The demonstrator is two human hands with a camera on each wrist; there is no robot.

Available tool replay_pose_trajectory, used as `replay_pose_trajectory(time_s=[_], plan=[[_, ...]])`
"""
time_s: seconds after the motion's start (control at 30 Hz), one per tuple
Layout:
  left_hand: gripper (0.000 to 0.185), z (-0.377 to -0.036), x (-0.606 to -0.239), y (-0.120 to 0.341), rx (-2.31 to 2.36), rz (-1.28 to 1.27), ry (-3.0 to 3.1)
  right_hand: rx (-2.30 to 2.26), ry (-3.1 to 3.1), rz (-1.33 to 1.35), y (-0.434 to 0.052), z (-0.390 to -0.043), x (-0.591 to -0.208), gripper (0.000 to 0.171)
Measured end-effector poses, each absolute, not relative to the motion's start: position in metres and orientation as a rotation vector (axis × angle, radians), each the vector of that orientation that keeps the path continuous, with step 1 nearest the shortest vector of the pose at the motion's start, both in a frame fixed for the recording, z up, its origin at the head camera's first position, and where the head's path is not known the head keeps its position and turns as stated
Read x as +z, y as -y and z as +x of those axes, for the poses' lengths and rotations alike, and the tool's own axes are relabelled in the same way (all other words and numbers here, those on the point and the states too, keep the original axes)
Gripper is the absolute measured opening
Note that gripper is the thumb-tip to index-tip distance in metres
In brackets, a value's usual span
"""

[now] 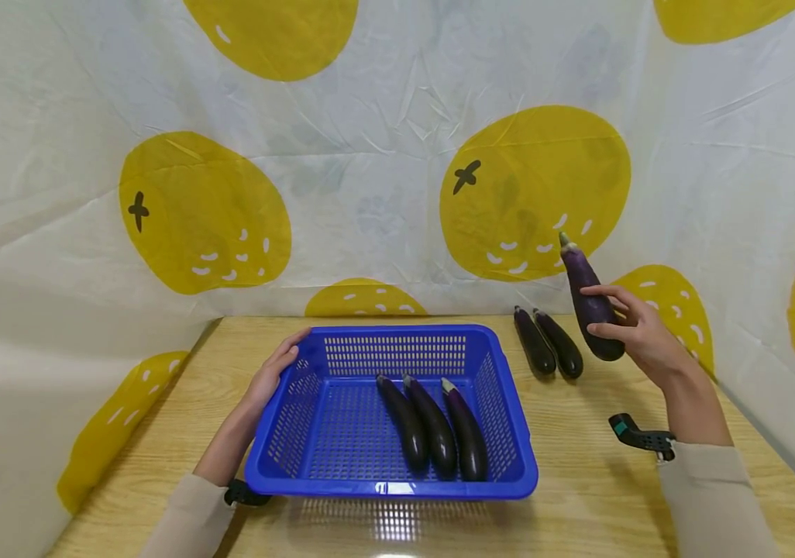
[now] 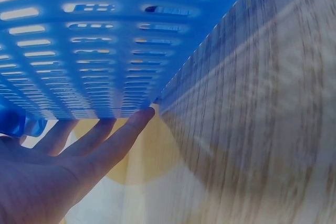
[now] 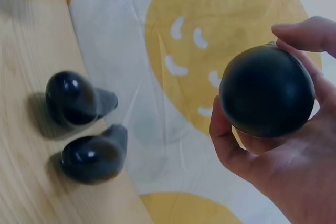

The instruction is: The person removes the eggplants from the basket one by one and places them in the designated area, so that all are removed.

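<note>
My right hand (image 1: 638, 333) grips a dark purple eggplant (image 1: 589, 302), lifted above the table with its green stem pointing up. In the right wrist view its rounded end (image 3: 266, 92) faces the camera, thumb and fingers around it. My left hand (image 1: 275, 372) touches the left side of a blue perforated plastic basket (image 1: 397, 488) near its far corner. Its straight fingers (image 2: 115, 148) lie against the outer wall in the left wrist view. Inside the basket, three eggplants (image 1: 437, 434) lie side by side in the right half.
Two more eggplants (image 1: 535, 345) lie together on the wooden table (image 1: 572, 480), right of the basket and near the back edge. A white cloth (image 1: 369, 232) printed with yellow fruit hangs behind and along both sides. Each wrist wears a black camera mount (image 1: 641, 438).
</note>
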State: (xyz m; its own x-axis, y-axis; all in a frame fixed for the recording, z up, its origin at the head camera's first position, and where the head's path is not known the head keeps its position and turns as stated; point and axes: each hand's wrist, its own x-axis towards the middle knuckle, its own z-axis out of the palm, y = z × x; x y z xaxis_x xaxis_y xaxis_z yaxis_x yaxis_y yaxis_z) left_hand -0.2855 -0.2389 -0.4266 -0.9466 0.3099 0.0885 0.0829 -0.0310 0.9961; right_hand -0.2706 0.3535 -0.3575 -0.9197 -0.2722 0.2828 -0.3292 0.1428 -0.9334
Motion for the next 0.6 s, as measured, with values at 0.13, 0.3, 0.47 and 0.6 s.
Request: replay_pose_trajectory(time_s=[0.13,0.3,0.47,0.6], plan=[[0.055,-0.285,-0.427,0.239,2.087,0.411,-2.086,1.883,2.384,0.566,-0.360,-0.272,-0.362,0.054],[0.054,-0.285,-0.427,0.240,2.097,0.394,-2.071,1.920,2.374,0.561,-0.367,-0.275,-0.368,0.058],[0.055,-0.285,-0.426,0.239,2.091,0.406,-2.081,1.919,2.395,0.500,-0.376,-0.277,-0.377,0.060],[0.054,-0.285,-0.425,0.239,2.092,0.402,-2.082,1.799,2.503,0.411,-0.383,-0.278,-0.383,0.059]])
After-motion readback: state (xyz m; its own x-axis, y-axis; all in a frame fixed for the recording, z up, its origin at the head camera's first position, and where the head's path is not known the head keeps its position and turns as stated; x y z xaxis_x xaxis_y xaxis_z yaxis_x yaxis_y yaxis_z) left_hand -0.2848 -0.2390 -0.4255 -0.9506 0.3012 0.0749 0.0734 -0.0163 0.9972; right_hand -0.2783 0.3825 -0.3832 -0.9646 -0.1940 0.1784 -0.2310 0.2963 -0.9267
